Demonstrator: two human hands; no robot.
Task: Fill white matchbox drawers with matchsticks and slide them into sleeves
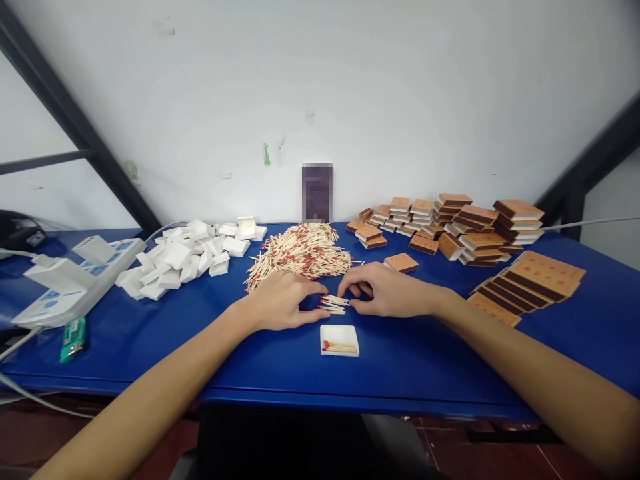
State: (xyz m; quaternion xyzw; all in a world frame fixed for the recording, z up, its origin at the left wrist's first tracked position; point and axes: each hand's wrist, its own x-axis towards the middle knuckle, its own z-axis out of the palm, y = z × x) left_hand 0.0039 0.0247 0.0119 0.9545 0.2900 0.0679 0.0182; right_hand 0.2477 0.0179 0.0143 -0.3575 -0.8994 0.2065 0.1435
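A small row of red-tipped matches [334, 304] lies on the blue table between my two hands. My left hand [283, 300] has its thumb and index finger on either side of the red heads, bracketing the row. At the pale stick ends, my right hand [377, 290] has its thumb and index finger pinched around the row, the other fingers curled. Just below sits an open white matchbox tray [345, 331] with several matches [340, 347] along its near side. Behind my left hand rises a large heap of loose matches [305, 250].
White empty trays [190, 253] are piled at left, beside a power strip [85, 280] with plugs and a green lighter [73, 339]. Orange-brown matchbox covers [475, 227] stand stacked at right, with a fanned row [540, 280] nearer. A blurred dark rectangle [317, 193] is at the wall.
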